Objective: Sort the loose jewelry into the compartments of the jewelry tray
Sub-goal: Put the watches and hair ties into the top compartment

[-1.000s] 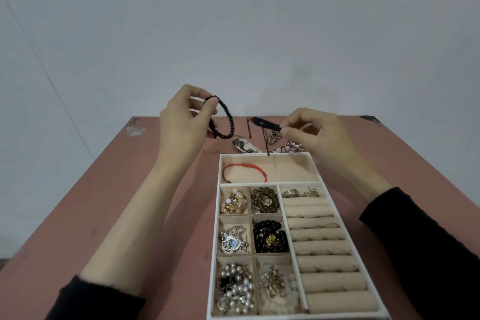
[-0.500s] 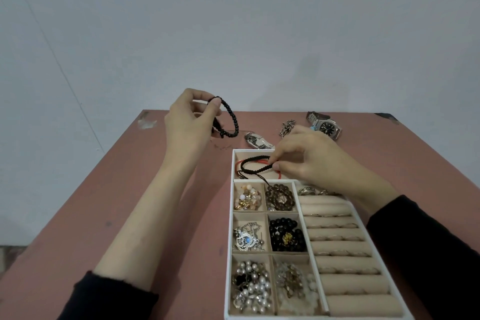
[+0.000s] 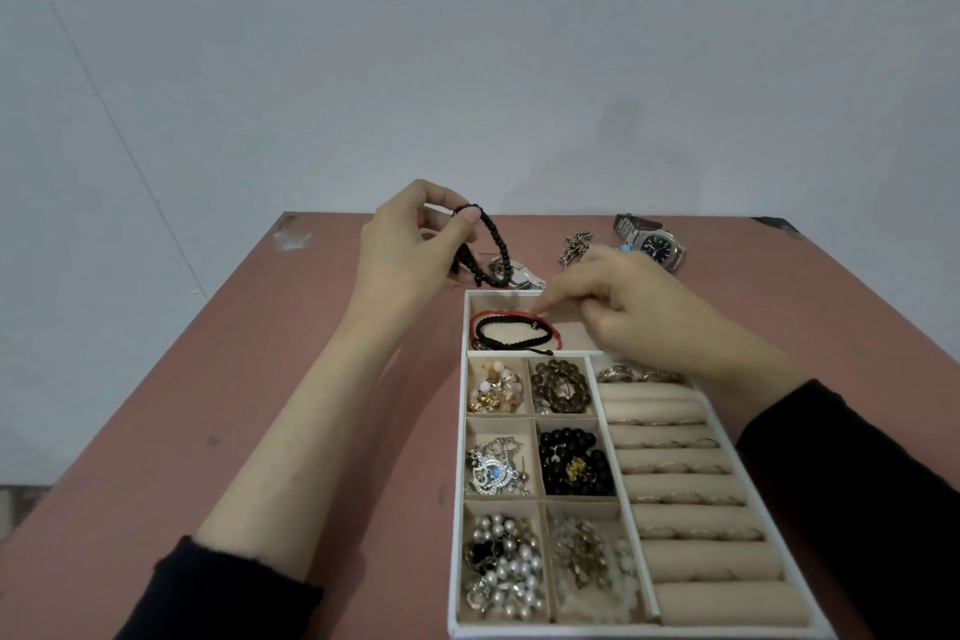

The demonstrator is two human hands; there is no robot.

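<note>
A wristwatch [image 3: 655,244] and metal chain [image 3: 574,247] lie on the tabletop [image 3: 260,379] beyond the jewelry tray [image 3: 459,483]. The left hand [image 3: 410,244] pinches a black beaded bracelet [image 3: 491,244] aloft; right hand [image 3: 644,312] fingers, loosely curled, hover over the top compartment's black cord bracelet [image 3: 511,334].

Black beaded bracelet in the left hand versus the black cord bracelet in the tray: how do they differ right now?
The black beaded bracelet hangs pinched in the left hand, above the table; the black cord bracelet lies flat in the tray's top compartment, inside a red cord loop. The beaded one is a string of small round beads; the cord one looks braided and smooth. The right hand is beside the cord one, not gripping it. Both are black loops.
</note>
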